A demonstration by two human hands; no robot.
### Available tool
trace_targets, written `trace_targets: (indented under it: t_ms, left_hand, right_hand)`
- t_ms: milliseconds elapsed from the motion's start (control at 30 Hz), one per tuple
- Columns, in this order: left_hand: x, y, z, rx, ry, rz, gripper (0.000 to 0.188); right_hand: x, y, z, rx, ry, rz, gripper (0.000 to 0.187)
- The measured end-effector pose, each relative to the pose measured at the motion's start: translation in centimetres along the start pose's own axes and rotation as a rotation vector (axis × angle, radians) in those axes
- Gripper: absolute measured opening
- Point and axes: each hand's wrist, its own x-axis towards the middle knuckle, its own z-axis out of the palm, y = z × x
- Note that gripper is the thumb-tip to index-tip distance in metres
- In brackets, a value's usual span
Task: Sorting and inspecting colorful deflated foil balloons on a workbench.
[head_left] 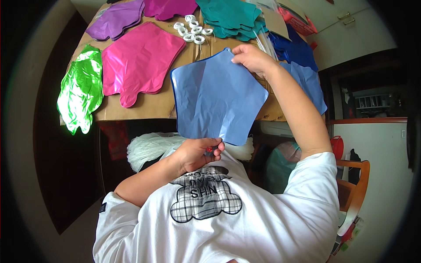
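A flat, uninflated blue foil balloon (pixel 217 98) hangs between my two hands, over the table's near edge and in front of my chest. My right hand (pixel 252 59) pinches its upper edge beside a small tab. My left hand (pixel 199 154) grips the bottom edge, thumb on top and fingers curled. Something small and red (pixel 209 149) shows between those fingers; I cannot make out what it is. Left of the blue balloon lies a stack of pink foil balloons (pixel 140 61). Small white ribbon rolls (pixel 193 30) are clustered beyond it.
Cardboard (pixel 131 113) covers the table. Green (pixel 83 87), purple (pixel 116 19), magenta (pixel 169 8), teal (pixel 232 19) and dark blue (pixel 296 50) foil pieces lie around it. A red basket (pixel 298 19) stands far right. White stringy material (pixel 151 149) bulges below the table edge; a wooden chair (pixel 357 184) is at right.
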Motion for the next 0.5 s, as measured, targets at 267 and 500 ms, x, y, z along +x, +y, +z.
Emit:
trace_targets:
  t_ms: [267,500]
  left_hand:
    - [-0.3,0.1,1.2,0.050,0.018,0.014,0.015]
    - [0.1,0.6,-0.7,-0.129,-0.143,-0.066,0.025]
  right_hand:
    - [2.7,-1.6,1.3,-0.253,-0.115,-0.284,0.029]
    - [2.7,-0.8,1.1,-0.377,-0.095,-0.364,0.019]
